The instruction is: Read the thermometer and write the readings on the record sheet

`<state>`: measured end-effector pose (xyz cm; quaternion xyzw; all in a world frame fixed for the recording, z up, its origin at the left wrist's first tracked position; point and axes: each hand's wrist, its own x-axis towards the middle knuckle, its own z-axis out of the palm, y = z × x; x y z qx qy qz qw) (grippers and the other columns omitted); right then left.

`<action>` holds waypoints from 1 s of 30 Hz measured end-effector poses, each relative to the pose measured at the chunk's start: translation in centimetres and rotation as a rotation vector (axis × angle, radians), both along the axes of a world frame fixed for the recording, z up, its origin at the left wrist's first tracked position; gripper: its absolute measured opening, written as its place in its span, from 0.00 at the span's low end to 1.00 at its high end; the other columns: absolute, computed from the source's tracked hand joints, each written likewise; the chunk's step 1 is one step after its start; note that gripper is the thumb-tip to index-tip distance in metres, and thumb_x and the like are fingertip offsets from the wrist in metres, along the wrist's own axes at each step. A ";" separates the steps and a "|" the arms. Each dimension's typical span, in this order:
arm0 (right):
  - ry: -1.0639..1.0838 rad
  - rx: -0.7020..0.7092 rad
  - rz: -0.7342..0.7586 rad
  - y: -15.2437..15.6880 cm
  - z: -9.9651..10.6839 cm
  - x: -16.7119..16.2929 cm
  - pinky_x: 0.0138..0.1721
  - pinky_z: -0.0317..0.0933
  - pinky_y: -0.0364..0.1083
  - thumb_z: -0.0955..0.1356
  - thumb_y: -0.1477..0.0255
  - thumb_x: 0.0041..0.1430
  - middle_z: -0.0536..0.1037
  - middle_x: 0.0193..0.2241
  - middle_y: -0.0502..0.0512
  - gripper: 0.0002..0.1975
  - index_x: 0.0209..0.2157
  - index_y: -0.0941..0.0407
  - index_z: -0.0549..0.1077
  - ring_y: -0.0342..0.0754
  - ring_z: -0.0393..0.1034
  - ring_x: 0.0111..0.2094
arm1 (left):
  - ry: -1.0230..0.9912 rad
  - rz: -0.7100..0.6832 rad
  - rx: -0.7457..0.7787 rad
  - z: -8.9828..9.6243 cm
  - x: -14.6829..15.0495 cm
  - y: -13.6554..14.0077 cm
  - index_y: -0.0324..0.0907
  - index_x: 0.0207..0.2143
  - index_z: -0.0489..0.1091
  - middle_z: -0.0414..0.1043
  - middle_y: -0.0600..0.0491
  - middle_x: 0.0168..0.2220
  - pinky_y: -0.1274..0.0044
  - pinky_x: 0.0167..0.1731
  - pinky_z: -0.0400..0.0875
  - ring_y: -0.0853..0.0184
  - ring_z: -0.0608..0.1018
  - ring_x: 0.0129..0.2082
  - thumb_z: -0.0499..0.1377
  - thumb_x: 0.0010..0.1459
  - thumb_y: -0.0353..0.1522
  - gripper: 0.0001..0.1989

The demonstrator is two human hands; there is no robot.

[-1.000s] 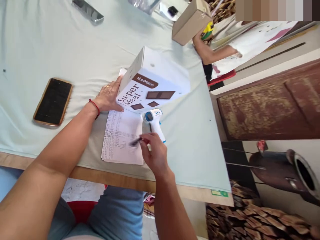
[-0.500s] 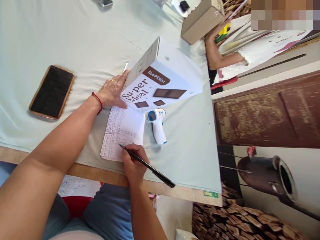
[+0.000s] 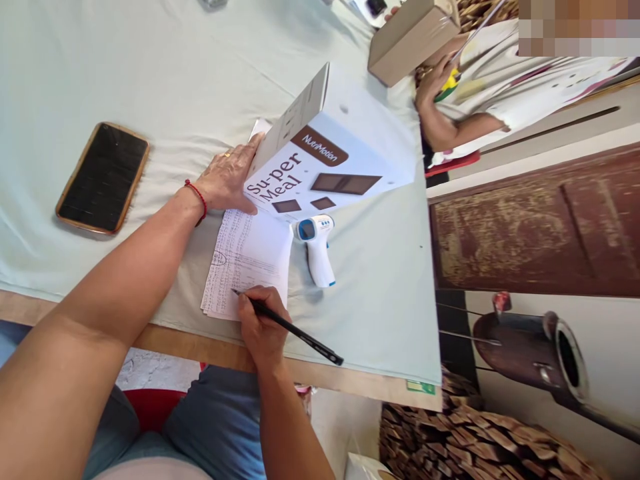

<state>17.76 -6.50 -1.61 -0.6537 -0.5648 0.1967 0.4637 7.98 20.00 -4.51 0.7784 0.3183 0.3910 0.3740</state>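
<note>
My right hand [image 3: 264, 327] is closed around a black pen [image 3: 300, 333], its tip on the printed paper sheets [image 3: 250, 260]. My left hand [image 3: 230, 175], with a red string bracelet and a ring, lies with fingers stretched along the side of a white "Su-per Meal" box [image 3: 300, 157]. Its thumb rests at the box's lower corner, over the sheets. The box covers the upper part of the sheets. Just right of the sheets lies a white and blue infrared thermometer [image 3: 319, 250].
A phone in a brown case [image 3: 104, 177] lies on the cloth-covered table [image 3: 165, 60] at left. Across the table, another person's arm [image 3: 440, 113] is near a cardboard box [image 3: 413, 40]. Firewood [image 3: 465, 433] and a dark metal cylinder [image 3: 520, 347] are beyond the right edge.
The pen tip has shifted slightly left on the sheets, with my right hand. My left hand stays by the box. The other person's hand has moved a little.
</note>
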 end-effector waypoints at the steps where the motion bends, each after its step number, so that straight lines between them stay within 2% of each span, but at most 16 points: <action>1: -0.008 -0.010 0.003 0.0 0.0 0.0 0.26 0.62 0.43 0.67 0.72 0.54 0.70 0.21 0.45 0.04 0.26 0.52 0.69 0.43 0.65 0.23 | -0.009 -0.022 -0.003 -0.3 -0.1 0.2 0.35 0.67 0.54 0.57 0.39 0.68 0.58 0.70 0.47 0.42 0.54 0.71 0.72 0.44 0.48 0.54; 4: -0.017 -0.023 -0.005 0.0 0.0 0.0 0.27 0.62 0.44 0.67 0.72 0.54 0.69 0.20 0.45 0.05 0.25 0.52 0.68 0.43 0.65 0.23 | 0.045 -0.069 0.013 -1.2 -0.1 0.9 0.38 0.68 0.52 0.52 0.41 0.70 0.57 0.70 0.43 0.41 0.50 0.72 0.70 0.46 0.50 0.54; 8: -0.013 -0.008 0.012 0.1 0.2 0.0 0.26 0.60 0.43 0.67 0.72 0.54 0.69 0.20 0.44 0.05 0.25 0.52 0.68 0.43 0.64 0.23 | -0.051 -0.068 0.017 -2.8 0.4 1.8 0.42 0.68 0.51 0.52 0.42 0.70 0.50 0.69 0.40 0.36 0.46 0.72 0.71 0.44 0.52 0.56; 11: -0.009 -0.003 0.017 0.1 0.2 0.0 0.26 0.60 0.43 0.67 0.73 0.53 0.68 0.20 0.44 0.05 0.24 0.52 0.67 0.42 0.63 0.22 | -0.087 -0.061 0.015 -3.4 0.8 2.1 0.44 0.69 0.50 0.51 0.42 0.70 0.50 0.69 0.39 0.36 0.44 0.72 0.71 0.42 0.52 0.57; 18: 0.022 -0.013 -0.097 0.0 -0.1 0.0 0.26 0.59 0.44 0.67 0.70 0.53 0.69 0.20 0.45 0.05 0.25 0.53 0.69 0.43 0.63 0.22 | 0.007 -0.082 0.040 -2.6 0.1 1.8 0.40 0.69 0.51 0.52 0.42 0.70 0.54 0.70 0.42 0.39 0.48 0.72 0.70 0.43 0.54 0.58; 22: 0.009 -0.037 -0.066 0.1 0.0 0.0 0.25 0.59 0.43 0.67 0.70 0.52 0.68 0.19 0.44 0.05 0.24 0.52 0.68 0.43 0.62 0.22 | -0.019 -0.078 0.051 -2.5 0.1 1.8 0.41 0.68 0.53 0.55 0.42 0.69 0.52 0.69 0.43 0.38 0.51 0.71 0.70 0.42 0.55 0.57; 26: 0.013 -0.035 -0.056 0.1 0.0 0.0 0.25 0.59 0.43 0.67 0.71 0.52 0.66 0.19 0.44 0.05 0.24 0.52 0.67 0.42 0.61 0.22 | -0.033 -0.062 0.020 -2.6 0.3 1.9 0.41 0.68 0.52 0.54 0.43 0.69 0.53 0.69 0.43 0.40 0.48 0.72 0.70 0.43 0.55 0.57; 30: 0.025 -0.024 -0.043 0.1 0.0 0.1 0.25 0.58 0.43 0.67 0.72 0.52 0.67 0.19 0.44 0.04 0.24 0.53 0.68 0.42 0.62 0.22 | -0.043 -0.097 0.054 -2.7 0.1 2.0 0.41 0.68 0.53 0.53 0.41 0.69 0.51 0.69 0.42 0.35 0.49 0.71 0.72 0.37 0.55 0.61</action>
